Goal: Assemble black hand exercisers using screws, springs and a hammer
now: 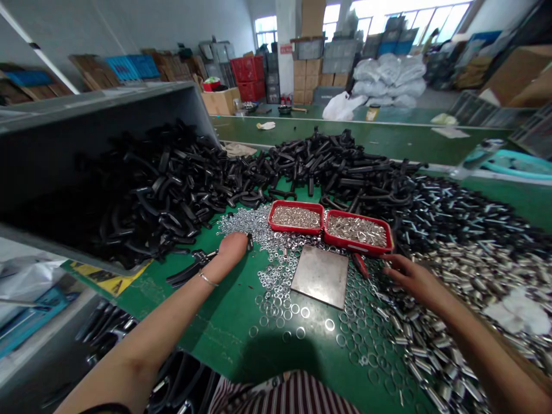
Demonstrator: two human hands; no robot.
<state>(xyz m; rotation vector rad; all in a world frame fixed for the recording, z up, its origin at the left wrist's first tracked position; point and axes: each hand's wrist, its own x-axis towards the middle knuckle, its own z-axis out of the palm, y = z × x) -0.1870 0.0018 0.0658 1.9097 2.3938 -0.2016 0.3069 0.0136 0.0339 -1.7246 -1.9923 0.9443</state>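
My left hand [233,247] is closed, and the dark end of a black handle-like part [249,242] sticks out at its right side; most of that part is hidden by the fingers. Several more black parts [194,269] lie on the green table just left of my wrist. My right hand [407,273] has its fingers stretched out and apart, by the corner of the right red tray [391,244] and near a red-handled tool [360,265]. Nothing shows in its fingers. Between my hands a square metal plate [321,275] lies flat among loose washers [276,276].
A tipped grey crate [202,112] spills black parts at the left. The left red tray [269,217] holds small metal pieces. Metal sleeves [466,276] and dark parts with bolts [452,210] pile up at the right. A white cloth [520,310] lies on the sleeves.
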